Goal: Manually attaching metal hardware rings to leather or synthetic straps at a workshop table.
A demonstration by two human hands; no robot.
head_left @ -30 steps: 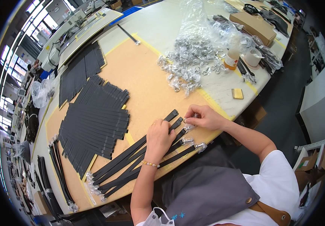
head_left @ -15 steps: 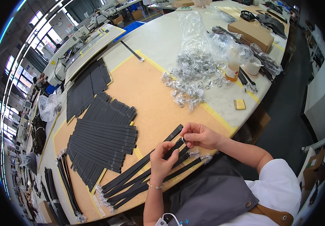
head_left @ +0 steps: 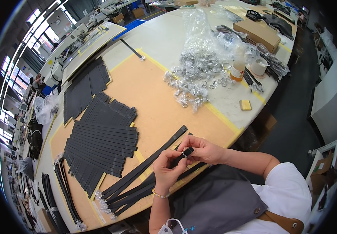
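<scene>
L hand (head_left: 166, 167) fingers, apart b4, now clamped on blk strap (head_left: 189, 150); R hand (head_left: 204, 151) fingers pinch its end. Ring (head_left: 184, 155) now on strap, btwn both hands' fingers.

The left hand (head_left: 166, 167) and right hand (head_left: 205, 151) grip a flat black strap (head_left: 189, 151) at a small silver metal ring (head_left: 183, 155), flat black strips (head_left: 104, 142) fanned to the left and plastic-wrapped silver hardware (head_left: 197, 66) heaped beyond on a pale tabletop (head_left: 158, 41).

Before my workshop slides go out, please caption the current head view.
Left hand and right hand hold a black strap and silver ring; black strips fan out to the left.
</scene>
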